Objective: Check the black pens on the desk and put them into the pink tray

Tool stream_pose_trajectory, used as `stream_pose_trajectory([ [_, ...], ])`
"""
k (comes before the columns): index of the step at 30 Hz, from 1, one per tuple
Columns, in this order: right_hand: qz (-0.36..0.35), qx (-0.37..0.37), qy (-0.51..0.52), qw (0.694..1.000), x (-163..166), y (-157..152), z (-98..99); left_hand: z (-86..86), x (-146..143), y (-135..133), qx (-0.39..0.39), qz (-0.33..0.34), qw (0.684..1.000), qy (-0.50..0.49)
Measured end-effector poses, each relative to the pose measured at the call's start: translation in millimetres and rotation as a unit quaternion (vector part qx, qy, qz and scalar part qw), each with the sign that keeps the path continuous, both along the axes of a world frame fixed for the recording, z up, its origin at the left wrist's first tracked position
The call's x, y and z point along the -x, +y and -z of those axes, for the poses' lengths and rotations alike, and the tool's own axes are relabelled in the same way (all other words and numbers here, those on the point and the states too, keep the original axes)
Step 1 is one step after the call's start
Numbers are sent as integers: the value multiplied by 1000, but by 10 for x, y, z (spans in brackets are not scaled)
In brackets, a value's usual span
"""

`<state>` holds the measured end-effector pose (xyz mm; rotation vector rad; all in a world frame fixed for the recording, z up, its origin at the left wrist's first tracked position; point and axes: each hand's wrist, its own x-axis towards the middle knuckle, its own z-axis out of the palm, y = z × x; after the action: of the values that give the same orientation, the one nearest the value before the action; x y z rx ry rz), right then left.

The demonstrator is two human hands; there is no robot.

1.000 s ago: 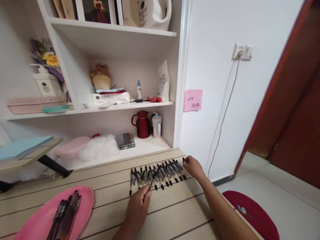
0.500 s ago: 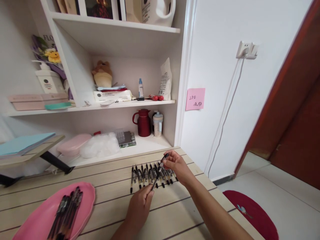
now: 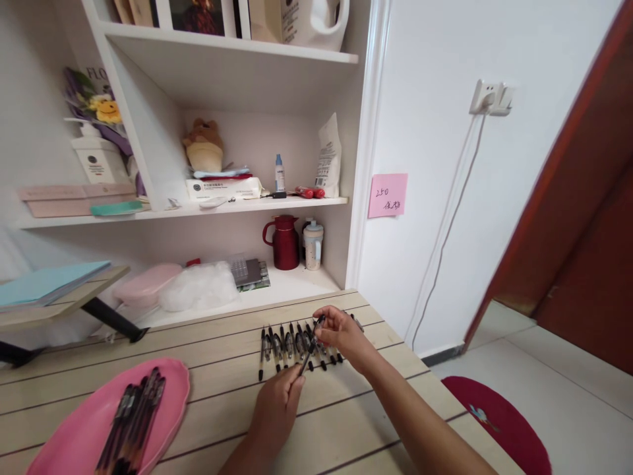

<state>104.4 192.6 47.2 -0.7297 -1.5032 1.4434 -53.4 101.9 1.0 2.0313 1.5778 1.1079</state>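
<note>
With the row of pens (image 3: 299,343) as the middle of a clock face and 12 o'clock straight up the view, the white shelf unit (image 3: 237,86) fills most of the space from 10 to 12. The wooden table (image 3: 356,429) beneath the row has pale planks parted by dark lines, its far corner at 1 o'clock. A dark red round seat (image 3: 499,422) shows between 3 and 4, past the table's edge. Between 8 and 9 a pink plate (image 3: 173,406) sits on the table, partly cut off by the view. A red jug (image 3: 285,245) stands at 12 on the lowest shelf, a blue-lidded cup (image 3: 312,245) just beside it. The right hand (image 3: 343,335) is at about 3, hiding part of the row, thumb and fingers nearly together; the left hand (image 3: 277,402) is at 7, fingers closed. A bundle of dark pens (image 3: 131,422) lies on the plate. The left fingers grip the lower end of a single pen (image 3: 307,358), which slants toward 1 over the row. Smallest is a black cap (image 3: 320,321), pinched by the right fingers at that pen's upper end; how far on it is, I cannot tell.
</note>
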Motion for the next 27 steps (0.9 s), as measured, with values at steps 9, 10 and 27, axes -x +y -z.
stream_pose_trajectory([
  [9, -26, -7, -28, 999, 119, -91, 61, 30, -20, -27, -2, -22, 997, 70],
  [10, -23, -13, -32, 999, 129, -94, 67, 37, -19, -30, -8, -22, 997, 72],
  [27, -3, 25, -37, 999, 4, -79, -26, -119, -46, -73, -1, -70, 997, 42],
])
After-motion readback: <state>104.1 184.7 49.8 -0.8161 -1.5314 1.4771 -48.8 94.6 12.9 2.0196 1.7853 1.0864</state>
